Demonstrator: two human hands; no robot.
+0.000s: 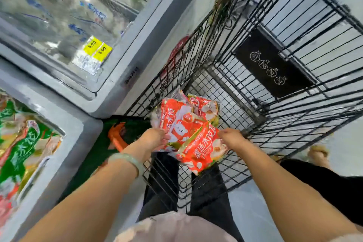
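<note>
Red plastic pkgs [181, 124] of frozen food, approx three in one overlapping bunch, held inside black wire cart [262, 117], at its near end, above mesh floor; touching floor or not, cannot tell. L hand [155, 139] on left side of bunch: grip clenched on edge of upper pkg, fingers hidden under it. R hand [231, 137] on right side: grip grasping edge of lowest pkg, nearest to camera, overlapping cart's near wall. Pale green bangle [128, 160] on L wrist. Orange handle [117, 135] just left of L hand, partly hidden behind forearm. Black plate [273, 65] w/ four white round icons on a wire panel of cart. Grey chest freezers along left: glass-lidded freezer [153, 31] w/ yellow price tags [97, 50] at top, second freezer [78, 129] w/ green bags [21, 149] at bottom left. Black trousers [210, 198] seen thru cart wires below. Somebody else's foot [318, 152] at right, beside cart.
</note>
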